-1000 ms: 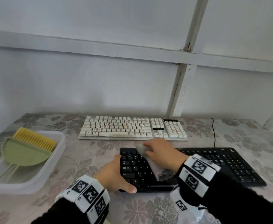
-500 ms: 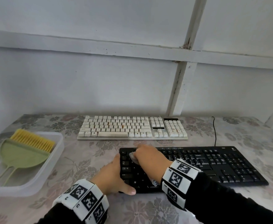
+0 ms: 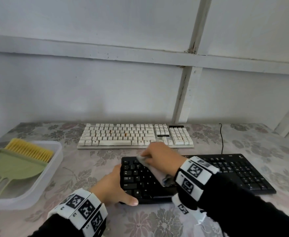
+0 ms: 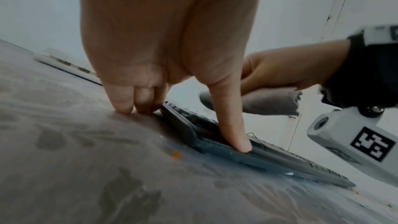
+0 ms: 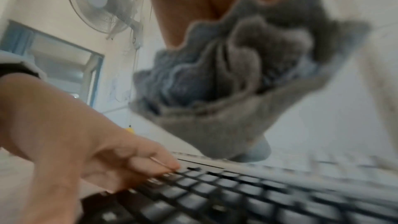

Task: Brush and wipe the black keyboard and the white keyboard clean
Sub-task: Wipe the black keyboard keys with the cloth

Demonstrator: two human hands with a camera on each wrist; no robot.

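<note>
Here the black keyboard [image 3: 225, 171] lies at the front of the flowery worktop [image 3: 157, 219]. The white keyboard [image 3: 135, 135] lies just behind it, near the wall. The left hand [image 3: 111, 185] holds the left end of the black keyboard. Its thumb [image 4: 232, 122] presses on the front edge, and its fingers [image 4: 122, 98] are curled down at the left edge, with their tips on the worktop. The right hand [image 3: 160, 158] grips a bunched grey cloth [image 3: 150, 166] and holds it at the top left keys of the black keyboard. Off to the left sits a clear plastic tub [image 3: 42, 182]. Inside it lie a green dustpan [image 3: 17, 165] and a brush with yellow bristles [image 3: 30, 148]. A thin black cable [image 3: 222, 139] runs from the black keyboard toward the wall.
</note>
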